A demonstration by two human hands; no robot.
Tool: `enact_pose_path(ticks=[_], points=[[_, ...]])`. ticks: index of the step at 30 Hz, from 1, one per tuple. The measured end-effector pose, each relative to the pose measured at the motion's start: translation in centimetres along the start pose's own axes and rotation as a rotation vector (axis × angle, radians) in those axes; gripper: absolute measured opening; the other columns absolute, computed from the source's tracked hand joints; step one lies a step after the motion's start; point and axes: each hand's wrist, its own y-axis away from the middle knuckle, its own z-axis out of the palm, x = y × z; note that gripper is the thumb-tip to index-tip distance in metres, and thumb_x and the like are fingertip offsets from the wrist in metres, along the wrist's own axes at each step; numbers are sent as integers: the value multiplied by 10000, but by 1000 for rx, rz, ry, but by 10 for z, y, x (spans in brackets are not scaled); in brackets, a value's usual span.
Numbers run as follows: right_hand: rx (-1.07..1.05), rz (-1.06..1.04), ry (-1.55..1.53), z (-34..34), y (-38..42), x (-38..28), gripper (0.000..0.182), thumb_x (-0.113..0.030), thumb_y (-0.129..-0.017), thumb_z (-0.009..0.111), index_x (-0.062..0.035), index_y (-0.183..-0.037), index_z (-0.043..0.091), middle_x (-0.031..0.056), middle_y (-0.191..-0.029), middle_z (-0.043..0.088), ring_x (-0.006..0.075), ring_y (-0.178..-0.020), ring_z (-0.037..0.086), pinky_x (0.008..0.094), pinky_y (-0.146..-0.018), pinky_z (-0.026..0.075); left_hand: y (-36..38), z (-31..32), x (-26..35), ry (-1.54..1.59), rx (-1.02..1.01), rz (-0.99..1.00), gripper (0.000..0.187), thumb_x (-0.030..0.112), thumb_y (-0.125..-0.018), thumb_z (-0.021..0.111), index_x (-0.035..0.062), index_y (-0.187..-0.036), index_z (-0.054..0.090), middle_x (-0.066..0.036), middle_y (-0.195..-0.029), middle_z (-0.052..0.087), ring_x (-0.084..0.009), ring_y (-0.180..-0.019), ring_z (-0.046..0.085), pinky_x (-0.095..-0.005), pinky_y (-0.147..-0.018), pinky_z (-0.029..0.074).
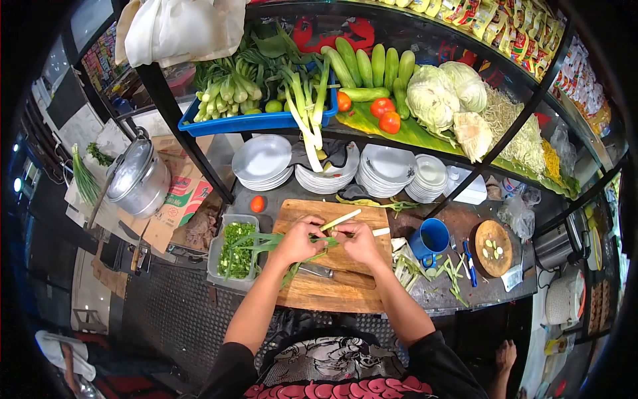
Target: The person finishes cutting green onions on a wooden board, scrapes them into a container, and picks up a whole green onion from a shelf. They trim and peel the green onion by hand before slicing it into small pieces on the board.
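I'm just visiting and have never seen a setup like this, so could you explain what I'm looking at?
Gladly. There's no robot here: these are a person's bare left hand and right hand. The single picture comes from a camera worn on that person's head, looking forward and down, so the arms reach in from the bottom.

Both hands hold long green-and-white stalks over a wooden cutting board, where a knife lies too. Left of the board stands a clear tub of chopped greens, with a tomato behind it. To the right are a blue mug and a round wooden board.
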Motion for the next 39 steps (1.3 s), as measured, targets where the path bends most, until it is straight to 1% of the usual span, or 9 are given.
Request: enact_pose_path(ticks=[5,8,12,17,25,31,34,35,39], points=[[-174,175,-5,-38,-6,3,367,33,-862,711,-41,-1215,776,153,-1071,767,272,-917,730,348,-795,573,11,-9,26,-203,55,31,205,160,-796,825,44,-963,801,-168,-1235,709,-350,-1242,620,-459,-1099,449],[60,-121,451,-50,-18,-30,418,20,-846,702,-100,-1239,782,163,-1251,718,326,-1070,685,397,-898,562,16,-19,37,-390,245,21,211,182,-826,781,43,-985,786,-151,-1191,713,-338,-1218,607,-480,-1074,424],[-135,-182,756,-36,-29,-16,385,-133,-868,750,-179,-1249,787,184,-1380,642,382,-1268,570,493,-1145,392,22,-25,20,-485,180,-62,246,169,-842,766,54,-1059,770,-144,-1179,715,-338,-1216,599,-503,-1040,430],[-106,-186,571,-37,-32,-25,170,-87,-843,780,-60,-1010,760,113,-1016,749,328,-1082,625,507,-975,429,18,-28,16,-419,131,-129,257,175,-867,778,65,-1099,769,-145,-1089,738,-342,-1134,648,-516,-994,442],[69,-381,357,-59,-12,-63,196,-7,-804,785,-50,-992,748,123,-948,713,339,-951,623,431,-886,486,24,-55,63,-396,234,-14,207,135,-872,798,52,-1057,756,-169,-926,742,-385,-977,674,-466,-974,459],[107,-378,252,-88,18,-92,171,-15,-862,789,-16,-1027,744,95,-903,706,263,-896,604,360,-815,475,42,-74,131,-449,640,646,129,20,-817,800,22,-938,755,-117,-894,746,-303,-808,702,-386,-790,547],[91,-281,206,-104,35,-102,167,-38,-887,790,-16,-1047,746,86,-886,697,224,-879,598,333,-786,461,73,-45,129,-215,641,550,89,-19,-813,790,8,-888,750,-98,-891,754,-187,-693,687,-300,-617,533],[89,-259,215,-109,41,-108,160,-41,-907,782,-11,-1059,743,73,-885,696,183,-851,591,313,-769,455,81,-32,128,-62,552,427,150,0,-882,760,-7,-1031,766,-106,-926,780,-129,-647,678,-262,-546,518],[155,-221,65,-105,62,-103,137,-103,-979,738,5,-1062,729,73,-826,680,137,-751,560,314,-687,451,80,-4,98,760,241,-152,431,80,-1020,667,32,-1444,607,-140,-1121,780,-197,-920,749,-330,-724,633]])
